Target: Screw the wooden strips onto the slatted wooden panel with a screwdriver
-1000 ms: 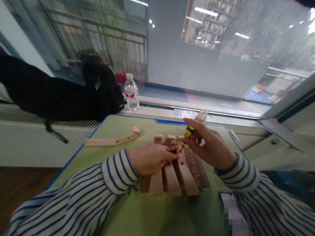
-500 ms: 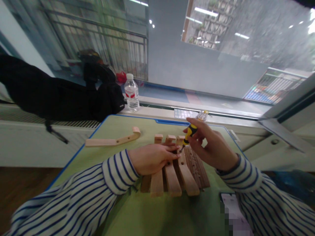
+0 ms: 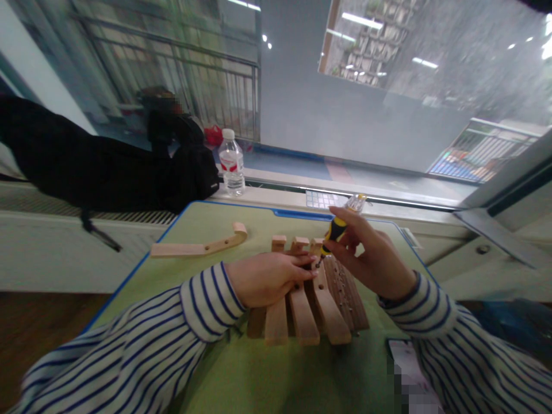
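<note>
My left hand (image 3: 265, 279) lies flat across several wooden slats (image 3: 302, 310) fastened side by side, fingers stretched out and pressing them onto the green table (image 3: 241, 368). My right hand (image 3: 373, 259) is closed around a small screwdriver (image 3: 338, 227) with a yellow-and-black grip and a clear end. The tool slants down to the left, and its tip meets a slat just past my left fingertips. A darker strip with a row of small holes runs along the right side of the slats.
A curved wooden piece (image 3: 202, 245) lies at the table's far left. On the window ledge behind stand a water bottle (image 3: 231, 163) and a black bag (image 3: 103, 167). A phone (image 3: 407, 371) rests near my right forearm.
The screwdriver has tilted slightly and its tip has settled onto the slat. My left hand has stayed put on the slats.
</note>
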